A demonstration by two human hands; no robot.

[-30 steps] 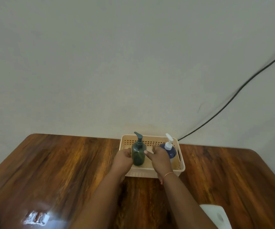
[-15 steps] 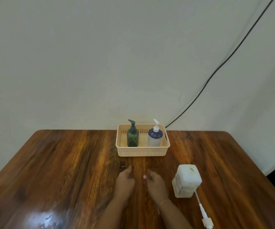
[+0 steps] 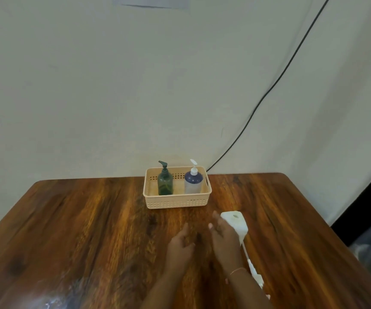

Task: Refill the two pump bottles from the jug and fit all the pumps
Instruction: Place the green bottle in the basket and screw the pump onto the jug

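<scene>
A dark green pump bottle (image 3: 165, 183) and a blue-topped pump bottle (image 3: 193, 182) with a white pump stand upright in a beige basket (image 3: 176, 202) at the table's far edge; both have pumps fitted. A white jug (image 3: 235, 221) stands in front of the basket to the right, its top opening bare. A white pump with a long tube (image 3: 252, 267) lies on the table behind the jug, toward me. My right hand (image 3: 223, 238) is open, its fingers right beside the jug's left side. My left hand (image 3: 180, 248) hovers open over the table, holding nothing.
The wooden table (image 3: 90, 230) has a glossy wet-looking glare patch at the near left (image 3: 53, 295). A black cable (image 3: 269, 90) runs down the wall behind the basket. The table's right edge drops off to a dark floor.
Both hands let go of the green bottle in the basket and drew back toward me. They have since shifted right, the right hand reaching the jug's side. The camera view has also shifted.
</scene>
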